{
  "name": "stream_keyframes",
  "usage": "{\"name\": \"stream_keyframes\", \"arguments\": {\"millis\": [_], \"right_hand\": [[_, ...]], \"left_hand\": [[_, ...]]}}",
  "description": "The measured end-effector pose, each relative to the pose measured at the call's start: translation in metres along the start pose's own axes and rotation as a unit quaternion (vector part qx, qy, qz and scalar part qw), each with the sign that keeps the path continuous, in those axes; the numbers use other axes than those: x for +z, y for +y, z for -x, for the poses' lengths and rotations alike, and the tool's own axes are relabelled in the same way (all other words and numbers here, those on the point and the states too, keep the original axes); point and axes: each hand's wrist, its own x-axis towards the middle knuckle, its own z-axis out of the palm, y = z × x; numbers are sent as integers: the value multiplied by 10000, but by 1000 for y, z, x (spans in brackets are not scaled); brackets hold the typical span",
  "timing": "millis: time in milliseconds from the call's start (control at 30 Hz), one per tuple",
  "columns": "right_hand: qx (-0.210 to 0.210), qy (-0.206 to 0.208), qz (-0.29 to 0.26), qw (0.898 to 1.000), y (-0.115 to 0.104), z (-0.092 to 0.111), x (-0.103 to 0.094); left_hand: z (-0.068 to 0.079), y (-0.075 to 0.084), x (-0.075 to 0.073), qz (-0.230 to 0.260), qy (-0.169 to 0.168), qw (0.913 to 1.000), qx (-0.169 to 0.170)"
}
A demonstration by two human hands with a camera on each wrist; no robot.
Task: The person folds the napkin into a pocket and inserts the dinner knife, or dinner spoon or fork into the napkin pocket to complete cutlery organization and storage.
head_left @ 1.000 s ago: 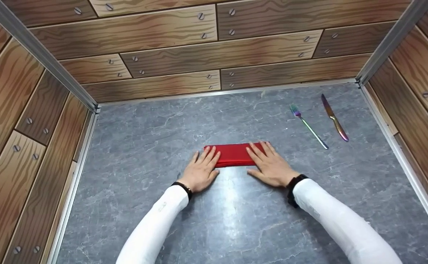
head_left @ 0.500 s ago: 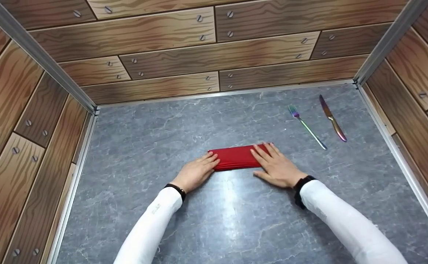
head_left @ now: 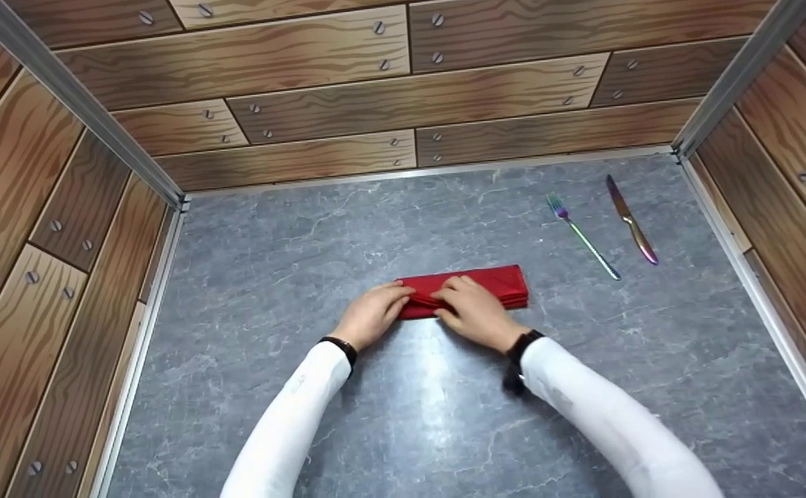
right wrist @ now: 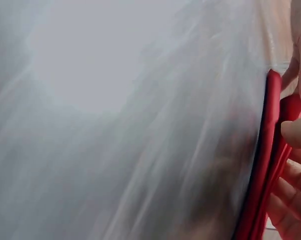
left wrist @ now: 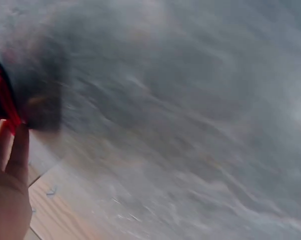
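Note:
A folded red napkin (head_left: pixel 493 280) lies as a long flat strip in the middle of the table in the head view. My left hand (head_left: pixel 372 315) pinches its left end between thumb and fingers. Near the middle of the front edge, my right hand (head_left: pixel 475 311) grips the upper layers, fingers on top and thumb at the front. In the right wrist view a gap shows between the layers of the napkin (right wrist: pixel 263 150), with the right thumb (right wrist: pixel 295 132) at it. The left wrist view catches only a small red corner (left wrist: pixel 4 97) at the left fingertips.
To the right on the grey marbled table (head_left: pixel 272 263) lie a rainbow-coloured fork (head_left: pixel 583 236) and a matching knife (head_left: pixel 631 220), side by side. Wood-patterned walls (head_left: pixel 320 90) with metal edging enclose the back and both sides.
My right hand has slid left from the napkin's right end to near its middle and curled round the upper layers. The left fingers have bent at the left end. The top layers now lift slightly.

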Motion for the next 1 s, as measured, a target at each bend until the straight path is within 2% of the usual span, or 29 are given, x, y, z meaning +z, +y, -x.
{"name": "stream_keyframes", "arguments": {"millis": [167,367,567,633,767,900,1000], "right_hand": [[566,253,-892,9941,-9,-15,10],[1367,340,-1703,9753,-8,-24,17],[2046,69,-2251,9526,-5,-30,14],[2224,-72,-2375,9455,-3,-31,11],[2512,-202,-2555,9334,-1,-33,7],[2605,-272,-2683,9270,2,-36,7],[2558,-302,-2912,9213,3,-38,8]], "left_hand": [[-8,7,0,127,224,9991,-346],[-10,11,-1,363,345,9977,-465],[-2,1,-8,788,1073,9907,-267],[0,-2,-11,648,1172,9908,-181],[2,-8,-12,-122,926,9953,268],[-1,-12,-9,-834,707,9916,687],[-3,-12,-7,-1101,591,9892,769]]}}
